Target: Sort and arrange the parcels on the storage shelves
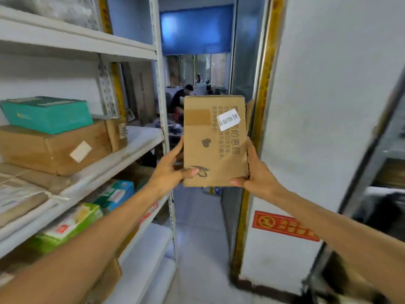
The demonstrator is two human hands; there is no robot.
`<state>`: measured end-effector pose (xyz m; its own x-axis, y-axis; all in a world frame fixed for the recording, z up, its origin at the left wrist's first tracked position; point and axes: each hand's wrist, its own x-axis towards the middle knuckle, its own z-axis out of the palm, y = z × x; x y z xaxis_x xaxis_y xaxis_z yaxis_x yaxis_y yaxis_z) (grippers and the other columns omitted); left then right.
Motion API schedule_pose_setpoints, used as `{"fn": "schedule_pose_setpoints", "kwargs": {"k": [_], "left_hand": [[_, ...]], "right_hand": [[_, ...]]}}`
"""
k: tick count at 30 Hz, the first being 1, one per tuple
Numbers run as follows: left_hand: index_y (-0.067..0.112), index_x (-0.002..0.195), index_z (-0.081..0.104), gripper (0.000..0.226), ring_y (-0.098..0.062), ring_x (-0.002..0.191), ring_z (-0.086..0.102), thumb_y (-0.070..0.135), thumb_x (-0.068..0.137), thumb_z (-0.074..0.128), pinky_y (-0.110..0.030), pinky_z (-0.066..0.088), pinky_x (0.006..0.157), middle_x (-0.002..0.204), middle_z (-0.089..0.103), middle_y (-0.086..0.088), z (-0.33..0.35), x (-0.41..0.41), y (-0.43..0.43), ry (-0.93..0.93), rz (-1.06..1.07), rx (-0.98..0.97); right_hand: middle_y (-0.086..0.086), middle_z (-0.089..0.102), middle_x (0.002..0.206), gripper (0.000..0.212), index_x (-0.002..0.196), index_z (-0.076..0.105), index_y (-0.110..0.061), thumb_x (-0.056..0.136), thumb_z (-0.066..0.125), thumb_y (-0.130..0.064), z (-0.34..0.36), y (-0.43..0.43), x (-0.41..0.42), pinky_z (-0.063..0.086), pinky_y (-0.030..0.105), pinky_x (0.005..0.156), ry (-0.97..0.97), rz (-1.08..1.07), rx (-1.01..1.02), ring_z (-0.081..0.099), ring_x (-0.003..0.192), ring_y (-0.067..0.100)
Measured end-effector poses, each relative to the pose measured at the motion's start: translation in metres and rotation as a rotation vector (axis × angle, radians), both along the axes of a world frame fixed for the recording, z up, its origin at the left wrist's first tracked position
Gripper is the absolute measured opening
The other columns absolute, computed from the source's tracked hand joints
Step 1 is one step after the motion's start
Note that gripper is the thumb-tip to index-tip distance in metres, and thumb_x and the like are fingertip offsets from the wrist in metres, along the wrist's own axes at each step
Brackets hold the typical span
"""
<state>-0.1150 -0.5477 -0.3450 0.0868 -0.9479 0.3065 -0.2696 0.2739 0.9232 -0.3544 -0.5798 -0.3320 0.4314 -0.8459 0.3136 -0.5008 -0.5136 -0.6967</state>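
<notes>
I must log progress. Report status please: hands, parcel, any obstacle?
Left hand and right hand both grip cardboard parcel at its lower corners. Parcel upright, not yet shelved. Shelf post close on its left.

White wall [328, 84] on the right, with a red sign [285, 226] in yellow print stuck low on it. Yellow trim strip [266, 84] runs up the wall's left edge; dark baseboard [263, 286] along the bottom. Pale tiled floor [197, 249] down the aisle. Blue blind [196, 29] hangs high at the far end. Below it a person in a dark top [182, 95], bent forward, blurry. Clutter around them, too small to tell.
</notes>
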Motion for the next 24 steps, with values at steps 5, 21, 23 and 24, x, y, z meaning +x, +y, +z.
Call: {"fn": "schedule_pose_setpoints", "kwargs": {"k": [5,21,23,24], "left_hand": [[0.045,0.149,0.023,0.100,-0.010,0.127,0.050,0.010,0.075,0.080,-0.041,0.051,0.097,0.134,0.056,0.009,-0.015,-0.101,-0.075,-0.049,-0.267,0.042],[0.038,0.150,0.024,0.092,-0.019,0.120,0.054,0.012,0.080,0.076,-0.048,0.054,0.091,0.134,0.054,0.004,-0.067,-0.420,-0.187,-0.158,-0.913,0.098],[0.037,0.148,0.029,0.087,-0.016,0.119,0.054,0.011,0.080,0.076,-0.051,0.052,0.094,0.130,0.056,0.006,-0.074,-0.448,-0.196,-0.167,-0.973,0.087],[0.038,0.147,0.029,0.086,-0.015,0.120,0.054,0.010,0.080,0.075,-0.051,0.051,0.095,0.130,0.057,0.006,-0.077,-0.460,-0.199,-0.174,-1.000,0.084]], "right_hand": [[0.008,0.054,0.135,0.115,0.151,-0.018,-0.020,0.082,0.073,-0.007,-0.023,-0.007,-0.102,0.045,0.025,0.084,0.003,-0.323,-0.001,0.059,0.113,0.028],[0.005,0.055,0.132,0.092,0.150,-0.003,-0.028,0.087,0.056,0.003,-0.083,0.023,-0.346,0.052,0.047,0.094,-0.148,-0.987,0.110,0.058,0.111,0.025],[0.003,0.055,0.130,0.089,0.148,0.000,-0.030,0.087,0.056,0.003,-0.089,0.024,-0.363,0.055,0.044,0.091,-0.172,-1.036,0.105,0.058,0.110,0.024],[0.002,0.055,0.130,0.087,0.147,0.002,-0.032,0.088,0.057,0.003,-0.092,0.025,-0.370,0.056,0.044,0.089,-0.186,-1.058,0.108,0.059,0.110,0.023]]}}
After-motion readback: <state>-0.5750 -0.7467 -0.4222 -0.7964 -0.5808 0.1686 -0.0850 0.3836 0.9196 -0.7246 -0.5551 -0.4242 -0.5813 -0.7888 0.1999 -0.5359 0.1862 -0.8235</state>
